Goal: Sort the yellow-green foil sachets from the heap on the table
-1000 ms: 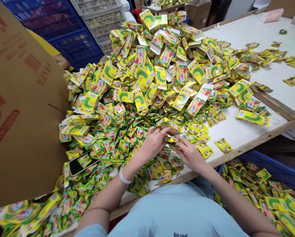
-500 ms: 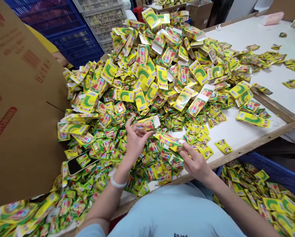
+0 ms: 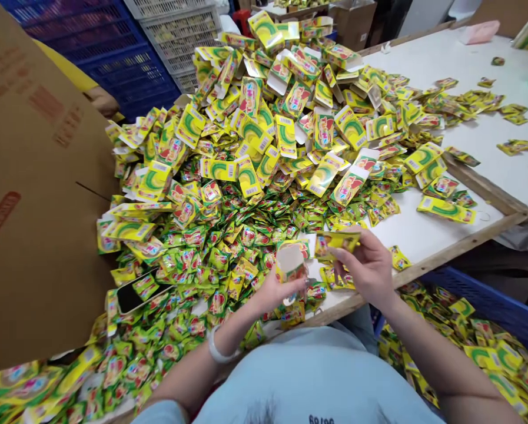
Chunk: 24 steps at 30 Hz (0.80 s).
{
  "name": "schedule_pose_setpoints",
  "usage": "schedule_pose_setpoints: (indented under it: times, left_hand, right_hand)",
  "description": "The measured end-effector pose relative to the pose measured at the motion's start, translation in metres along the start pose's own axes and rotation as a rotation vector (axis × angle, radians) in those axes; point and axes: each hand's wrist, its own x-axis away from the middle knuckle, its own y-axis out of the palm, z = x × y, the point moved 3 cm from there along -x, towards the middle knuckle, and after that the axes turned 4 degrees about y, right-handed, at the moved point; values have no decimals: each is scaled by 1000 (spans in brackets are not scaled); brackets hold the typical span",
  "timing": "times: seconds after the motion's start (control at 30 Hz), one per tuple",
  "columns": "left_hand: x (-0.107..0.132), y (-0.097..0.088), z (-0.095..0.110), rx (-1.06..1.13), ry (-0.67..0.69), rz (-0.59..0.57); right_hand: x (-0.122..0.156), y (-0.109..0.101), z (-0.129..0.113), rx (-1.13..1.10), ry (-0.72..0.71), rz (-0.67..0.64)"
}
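Note:
My left hand [image 3: 275,291] is closed round a small candy box [image 3: 295,272], whose pale flap stands up at the open end. To its right, my right hand [image 3: 369,265] pinches a yellow candy sachet [image 3: 334,242] between thumb and fingers, a little apart from the box. Beneath both hands spreads a heap of green and yellow candy sachets [image 3: 219,259]. Many yellow printed boxes [image 3: 285,136], several with open flaps, are piled on the far side of the heap.
A large brown carton [image 3: 34,235] stands at the left. A phone [image 3: 133,294] lies among the sachets, partly covered. A blue crate [image 3: 480,294] of boxes and sachets sits below the wooden table edge [image 3: 462,244]. Stacked crates [image 3: 135,76] and another person's hand [image 3: 102,101] are behind.
The box that was in my right hand is now in my left hand, turned with its flap upward. My right hand has moved up and right and now holds a sachet.

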Motion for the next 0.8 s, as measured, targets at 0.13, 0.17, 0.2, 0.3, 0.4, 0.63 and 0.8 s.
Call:
schedule_pose_setpoints:
  times: [0.13, 0.17, 0.2, 0.3, 0.4, 0.63, 0.8]
  left_hand:
    - [7, 14, 5, -100, 10, -125]
    - [9, 13, 6, -107, 14, -139]
    - [10, 11, 7, -108, 16, -148]
    - [12, 5, 3, -125, -1, -169]
    - [11, 2, -4, -189, -26, -131]
    - [18, 8, -11, -92, -166, -330]
    - [25, 6, -19, -117, -201, -345]
  right_hand:
    - [-18, 16, 1, 69, -168, -175]
    - [-19, 18, 3, 117, -221, -236]
    - [-17, 20, 5, 167, -259, -300]
    - [-11, 21, 5, 338, -271, -476]
    - [-5, 20, -4, 543, -234, -643]
    - [12, 5, 7, 499, -286, -516]
    - [26, 5, 21, 461, -355, -543]
